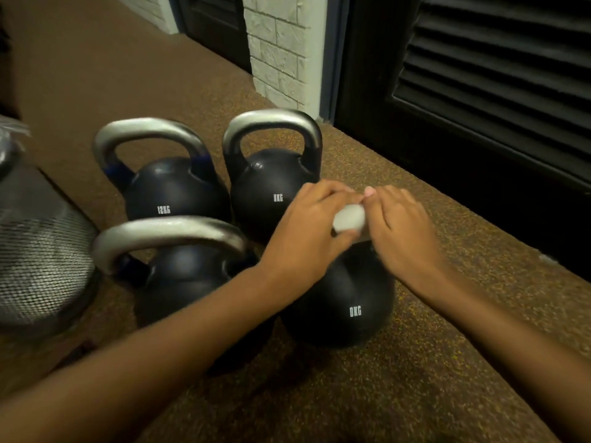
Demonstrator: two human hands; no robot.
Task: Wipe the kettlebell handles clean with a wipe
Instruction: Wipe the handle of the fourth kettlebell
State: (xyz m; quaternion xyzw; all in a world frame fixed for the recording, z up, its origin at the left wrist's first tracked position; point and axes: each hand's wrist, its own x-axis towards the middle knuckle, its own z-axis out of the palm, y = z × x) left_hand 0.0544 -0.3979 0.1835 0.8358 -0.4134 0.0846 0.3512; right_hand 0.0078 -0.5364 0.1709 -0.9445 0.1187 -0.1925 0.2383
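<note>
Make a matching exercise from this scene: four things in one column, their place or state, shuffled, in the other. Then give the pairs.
Things:
1. wipe
2. 12KG kettlebell
3. mesh bin
4. near-right kettlebell

Places or states:
A. far left edge of the view
B. held between both hands
C. handle hidden under the hands
D. back row, left, handle bare

Pairs: 1-B, 2-D, 3-A, 4-C

There are four black kettlebells, one white wipe between two hands, and one mesh basket far left of them.
</note>
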